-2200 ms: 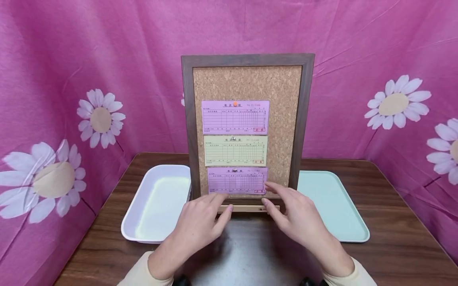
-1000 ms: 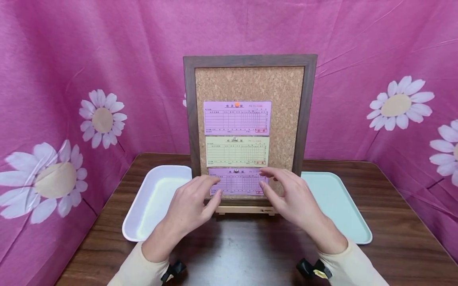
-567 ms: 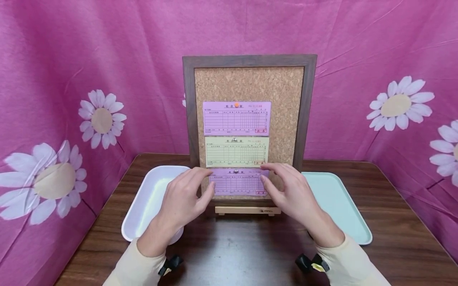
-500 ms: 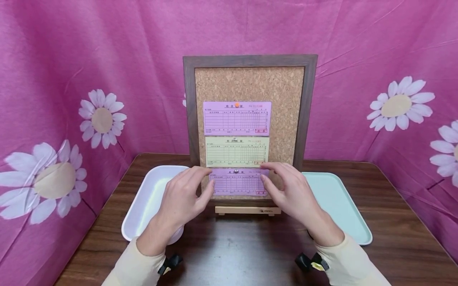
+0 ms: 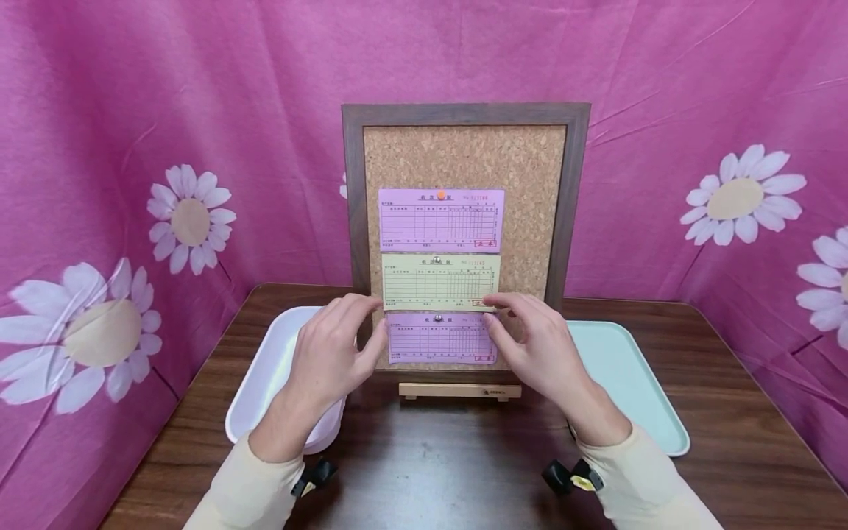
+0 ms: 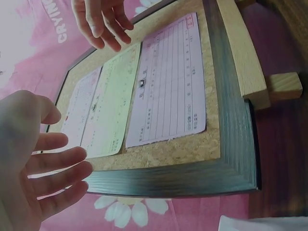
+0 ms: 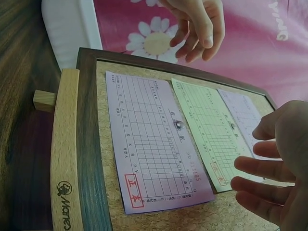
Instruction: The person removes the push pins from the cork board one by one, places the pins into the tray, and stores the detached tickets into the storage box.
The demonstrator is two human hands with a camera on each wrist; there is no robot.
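A framed cork board (image 5: 464, 158) stands upright with three receipt slips pinned in a column. An orange pushpin (image 5: 441, 195) holds the top purple slip (image 5: 430, 224). Silver pins fix the pale yellow-green slip (image 5: 424, 283) and the lower purple slip (image 5: 430, 342). My left hand (image 5: 334, 353) is by the board's left side, fingers spread loosely, holding nothing. Near the slips' right edges is my right hand (image 5: 543, 350), its fingers loosely bent around no object. In the right wrist view a gap shows between the right hand (image 7: 274, 168) and the slips.
A white tray (image 5: 248, 397) lies left of the board, partly behind my left hand. On the right is a mint-green tray (image 5: 623, 390). The easel's wooden ledge (image 5: 457, 391) juts out below the frame. A pink flowered cloth (image 5: 285, 147) hangs behind the table (image 5: 430, 464).
Both hands have risen from the board's bottom edge to the level between the lower two slips. My left hand has also shifted leftward, off the lower purple slip. The slips stay in place.
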